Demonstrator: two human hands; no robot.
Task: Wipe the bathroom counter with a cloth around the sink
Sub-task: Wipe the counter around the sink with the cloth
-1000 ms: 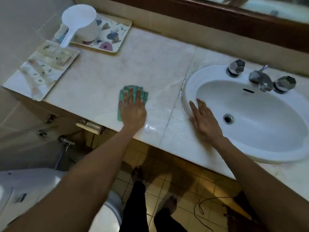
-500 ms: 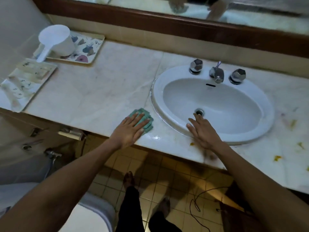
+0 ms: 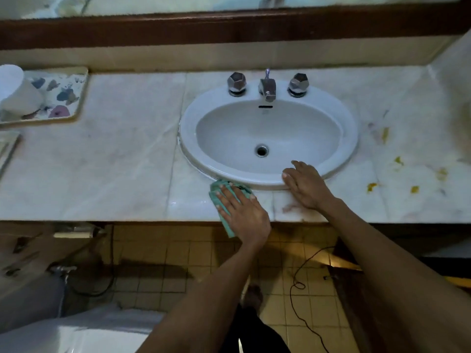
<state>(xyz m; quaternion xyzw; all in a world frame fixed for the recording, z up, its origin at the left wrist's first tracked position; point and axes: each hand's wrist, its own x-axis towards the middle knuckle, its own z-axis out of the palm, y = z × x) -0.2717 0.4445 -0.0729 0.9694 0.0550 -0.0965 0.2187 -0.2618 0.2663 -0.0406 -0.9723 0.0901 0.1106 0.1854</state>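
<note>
While pressing flat on green cloth (image 3: pixel 222 197), left hand (image 3: pixel 243 212) spread open, fingers extended, palm down on counter (image 3: pixel 114 174) front strip. Cloth at 6 o'clock of sink (image 3: pixel 188 138), touching rim, lower corner hanging past counter edge. Right hand (image 3: pixel 307 187) flat, fingers loosely open, resting on sink rim at 5 o'clock, gripping nothing. Yellow stains (image 3: pixel 397 161) at 3 o'clock of sink. Floral tray (image 3: pixel 74 98) with white scoop (image 3: pixel 17 95) at 9 o'clock, well apart.
</note>
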